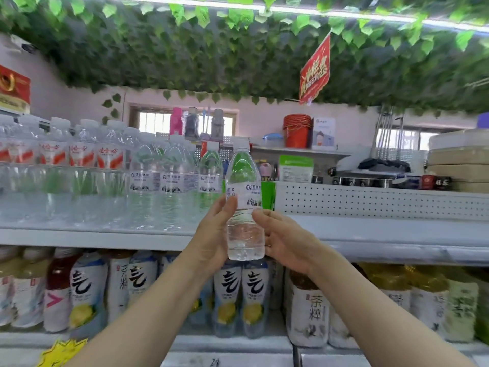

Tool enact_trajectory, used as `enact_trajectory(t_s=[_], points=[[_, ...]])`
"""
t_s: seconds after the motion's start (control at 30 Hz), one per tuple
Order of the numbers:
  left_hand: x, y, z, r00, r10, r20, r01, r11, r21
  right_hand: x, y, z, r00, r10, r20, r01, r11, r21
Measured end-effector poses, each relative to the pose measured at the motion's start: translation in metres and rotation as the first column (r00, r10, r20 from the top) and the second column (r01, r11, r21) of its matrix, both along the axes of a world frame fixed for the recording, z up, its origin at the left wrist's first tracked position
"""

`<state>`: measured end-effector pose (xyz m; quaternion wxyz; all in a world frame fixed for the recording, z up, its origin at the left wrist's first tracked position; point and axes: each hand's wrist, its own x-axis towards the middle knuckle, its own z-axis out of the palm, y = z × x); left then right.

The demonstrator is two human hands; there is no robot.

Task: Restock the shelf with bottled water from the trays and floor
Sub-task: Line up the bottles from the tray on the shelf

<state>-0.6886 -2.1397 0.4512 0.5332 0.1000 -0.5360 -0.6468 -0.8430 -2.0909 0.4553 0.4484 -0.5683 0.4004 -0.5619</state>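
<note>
A clear water bottle [244, 197] with a white cap and a white-and-green label stands upright between my two hands, raised in front of the white top shelf [370, 231]. My left hand [214, 234] grips its left side, fingers curled round the back. My right hand [280, 239] holds its right side, thumb on the front. Rows of matching water bottles [172, 178] fill the shelf's left half, and red-labelled water bottles [82, 154] stand further left. The held bottle is just right of the last shelved bottle [211, 176].
The top shelf's right half is bare in front of a white perforated back panel [383, 200]. Tea and lemon drink bottles [238, 292] fill the lower shelf. A red bucket [296, 129] and boxes sit behind. Fake green vines [238, 49] and a red sign [315, 72] hang overhead.
</note>
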Motion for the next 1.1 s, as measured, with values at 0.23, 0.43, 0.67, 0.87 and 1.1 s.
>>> enact_trajectory(t_s=[0.23,0.43,0.67,0.87,1.1], points=[[-0.020,-0.010,0.011,0.987,-0.063,0.147,0.076,0.994,-0.082,-0.010,-0.003,0.000,0.991,-0.124,-0.038,0.121,0.990,-0.075],[-0.018,-0.025,0.021,0.990,0.052,0.131,-0.027,0.981,-0.190,-0.010,-0.011,0.011,0.994,-0.088,-0.060,0.081,0.991,-0.102],[-0.013,-0.049,0.028,0.986,0.107,0.125,-0.082,0.979,-0.185,0.000,-0.040,0.016,0.983,-0.185,0.008,0.184,0.974,-0.135],[0.005,-0.071,0.011,0.887,0.389,0.248,-0.320,0.906,-0.276,-0.001,-0.071,0.024,0.959,-0.279,0.054,0.284,0.951,-0.126],[0.005,-0.082,0.010,0.808,0.358,0.467,-0.311,0.934,-0.178,-0.004,-0.117,0.021,0.940,-0.340,0.033,0.342,0.936,-0.087]])
